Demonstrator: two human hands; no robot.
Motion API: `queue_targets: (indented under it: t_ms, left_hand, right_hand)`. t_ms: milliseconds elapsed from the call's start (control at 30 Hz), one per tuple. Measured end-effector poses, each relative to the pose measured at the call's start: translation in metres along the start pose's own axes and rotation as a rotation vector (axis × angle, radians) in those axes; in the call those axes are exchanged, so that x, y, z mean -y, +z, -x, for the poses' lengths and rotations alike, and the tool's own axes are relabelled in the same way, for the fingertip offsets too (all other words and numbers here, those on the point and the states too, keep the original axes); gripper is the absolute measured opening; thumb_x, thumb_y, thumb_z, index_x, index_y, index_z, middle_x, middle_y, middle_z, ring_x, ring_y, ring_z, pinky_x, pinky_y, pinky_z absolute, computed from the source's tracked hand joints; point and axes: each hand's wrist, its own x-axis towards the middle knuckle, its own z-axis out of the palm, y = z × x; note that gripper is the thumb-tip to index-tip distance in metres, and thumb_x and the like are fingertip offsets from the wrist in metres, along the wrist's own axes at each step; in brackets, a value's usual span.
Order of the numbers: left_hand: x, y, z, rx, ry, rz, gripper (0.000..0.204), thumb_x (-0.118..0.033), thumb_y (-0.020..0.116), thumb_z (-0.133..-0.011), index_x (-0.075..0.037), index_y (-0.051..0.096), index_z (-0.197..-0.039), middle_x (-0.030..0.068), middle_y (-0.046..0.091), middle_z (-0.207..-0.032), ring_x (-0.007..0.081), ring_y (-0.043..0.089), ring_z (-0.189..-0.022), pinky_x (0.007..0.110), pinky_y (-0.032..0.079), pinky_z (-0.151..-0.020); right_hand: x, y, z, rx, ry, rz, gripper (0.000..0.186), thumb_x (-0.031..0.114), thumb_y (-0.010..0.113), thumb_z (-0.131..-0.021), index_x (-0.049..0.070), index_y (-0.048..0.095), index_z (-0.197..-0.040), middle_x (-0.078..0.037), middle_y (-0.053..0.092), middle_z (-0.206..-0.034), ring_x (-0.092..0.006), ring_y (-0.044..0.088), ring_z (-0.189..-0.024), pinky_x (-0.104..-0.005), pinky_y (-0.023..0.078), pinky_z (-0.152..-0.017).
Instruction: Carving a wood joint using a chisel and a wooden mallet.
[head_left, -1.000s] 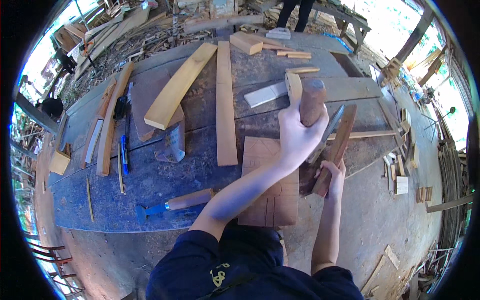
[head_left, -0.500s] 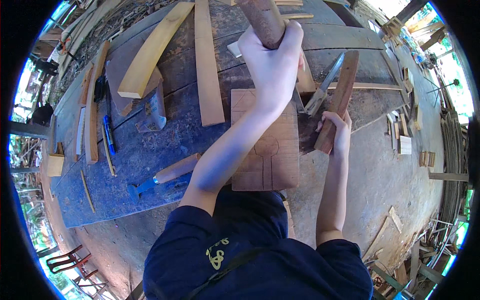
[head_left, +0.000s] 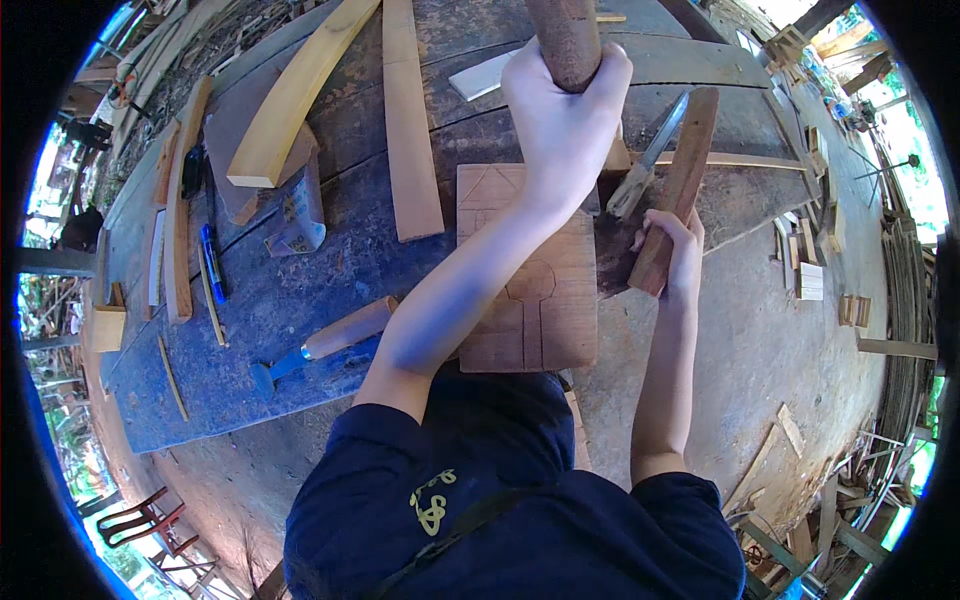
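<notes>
Raised above the bench, my left hand (head_left: 565,135) is closed round a thick brown wooden cylinder (head_left: 565,40), whose far end runs out of view. My right hand (head_left: 680,250) grips the lower end of a reddish-brown wooden bar (head_left: 682,180) near the bench's right edge. Below my left forearm is a flat wooden board (head_left: 565,320) with a pencilled keyhole-like outline and other lines; the forearm covers part of it. Beside the bar a blade tool (head_left: 632,188) with a pale handle lies on the bench. A chisel (head_left: 345,330) with a wooden handle lies left of my left forearm.
On the bench (head_left: 350,220) lie a curved yellowish piece (head_left: 300,100), a long plank (head_left: 412,130), a sandpaper sheet (head_left: 300,220), a blue pen (head_left: 213,262) and a white strip (head_left: 482,76). Wood offcuts (head_left: 765,455) are on the floor at right, a chair (head_left: 145,520) at lower left.
My left hand and the cylinder have shifted a little to the right, uncovering more of the white strip. The right hand keeps its hold on the bar. The whole view has shifted slightly.
</notes>
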Motion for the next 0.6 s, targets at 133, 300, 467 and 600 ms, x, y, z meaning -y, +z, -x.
queue_targets:
  t_ms: [133,300,467,600]
  left_hand:
    - [0.003,-0.001,-0.002,0.033,0.015,-0.015,0.017,-0.007,0.063,-0.089,-0.001,0.059,-0.074,0.0024,0.053,-0.051,0.0091,0.049,-0.04,0.025,0.04,-0.04]
    - [0.004,0.0,-0.003,0.031,0.034,-0.029,0.018,-0.007,0.063,-0.089,-0.001,0.058,-0.072,0.0024,0.052,-0.05,0.0092,0.05,-0.04,0.025,0.04,-0.04]
    - [-0.005,0.002,-0.002,0.005,-0.013,0.0,0.022,-0.004,0.063,-0.082,-0.001,0.052,-0.064,0.0034,0.054,-0.051,0.0105,0.052,-0.044,0.027,0.04,-0.044]
    - [-0.014,0.004,-0.004,-0.024,-0.115,-0.06,0.02,-0.004,0.063,-0.09,-0.006,0.055,-0.071,-0.0032,0.051,-0.055,0.0052,0.047,-0.043,0.024,0.034,-0.04]
  right_hand:
    - [0.002,0.002,-0.001,-0.009,0.004,0.009,0.016,0.003,0.061,-0.082,0.0,0.052,-0.095,-0.007,0.057,-0.072,-0.0167,0.058,-0.055,-0.0302,0.049,-0.051]
    - [0.004,0.004,-0.002,-0.023,0.009,0.024,0.016,0.003,0.061,-0.082,0.0,0.053,-0.095,-0.007,0.057,-0.072,-0.0164,0.058,-0.055,-0.0299,0.049,-0.051]
    - [0.001,0.003,-0.002,-0.022,0.001,0.001,0.015,0.003,0.061,-0.082,0.001,0.053,-0.094,-0.007,0.057,-0.073,-0.0167,0.058,-0.055,-0.0299,0.048,-0.051]
    - [0.0,0.001,-0.003,-0.017,0.011,-0.001,0.015,0.004,0.061,-0.081,0.001,0.053,-0.093,-0.007,0.057,-0.073,-0.0172,0.058,-0.055,-0.0301,0.048,-0.051]
